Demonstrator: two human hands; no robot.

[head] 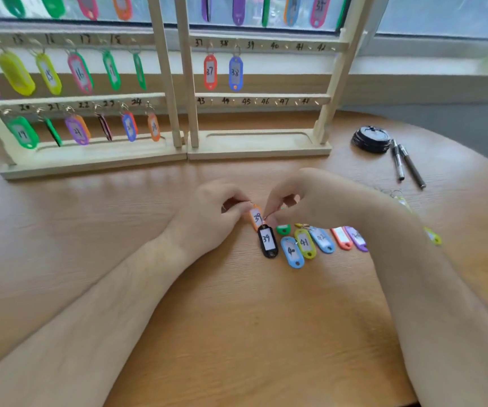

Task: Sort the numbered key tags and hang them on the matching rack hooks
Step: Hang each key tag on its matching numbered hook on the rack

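- On the round wooden table [237, 318], in front of two pale wooden key racks, both bare hands meet over a loose row of plastic key tags.
- The left hand [210, 218] pinches the upper end of an orange plastic tag marked 39 [256, 217] between thumb and fingertips.
- The right hand [310, 198] pinches the same orange tag from the other side, fingertips pressed together just above a black plastic tag marked 39 [268, 241]; whether it grips the plastic or the metal ring cannot be told.
- The black tag lies flat on the table, touching the orange one's lower end.
- To its right lie a blue tag [292, 252], a lime tag marked 41 [305, 243], a light blue tag marked 42 [322, 240], a red-orange tag [341, 238] and a purple tag [356, 238], close together in a row.
- On the right-hand rack [260, 142], a red tag marked 37 [210, 71] and a blue tag marked 38 [235, 73] hang from their hooks; hook 39 [262, 46] is bare.
- The left-hand rack [90, 160] carries many coloured tags.
- Two dark pens [407, 164] and a black round lid [371, 139] lie well apart to the right.
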